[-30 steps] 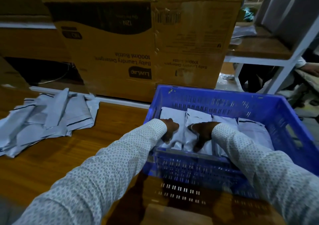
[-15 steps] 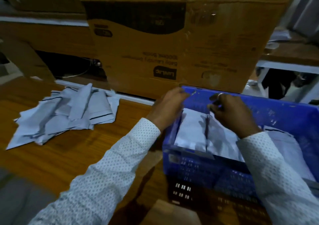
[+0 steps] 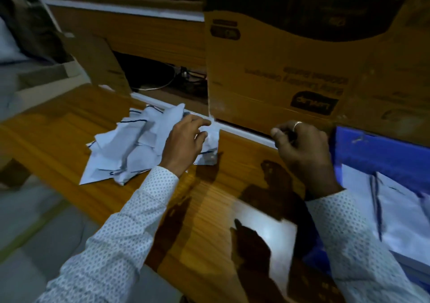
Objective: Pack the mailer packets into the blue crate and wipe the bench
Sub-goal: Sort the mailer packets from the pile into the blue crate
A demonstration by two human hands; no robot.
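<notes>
- A big cardboard box [image 3: 302, 58] stands at the back of the desk [image 3: 58, 139], its printed text upside down; its lower right part rises just behind the crate.
- Left of the box, a dark gap under a shelf shows cables [image 3: 162, 81].
- The blue crate [image 3: 372, 153] sits at the desk's right side, with white packets [image 3: 400, 214] lying inside it.
- A loose heap of packets [image 3: 130, 149] lies on the desk well left of the crate, near the back edge.
- Both arms in dotted white sleeves reach forward over the desk.
- The left hand [image 3: 183, 142] rests on the heap's right side, fingers curled on a packet edge.
- The right hand [image 3: 302, 149], wearing a ring, hovers between heap and crate, fingers loosely curled, holding nothing.
</notes>
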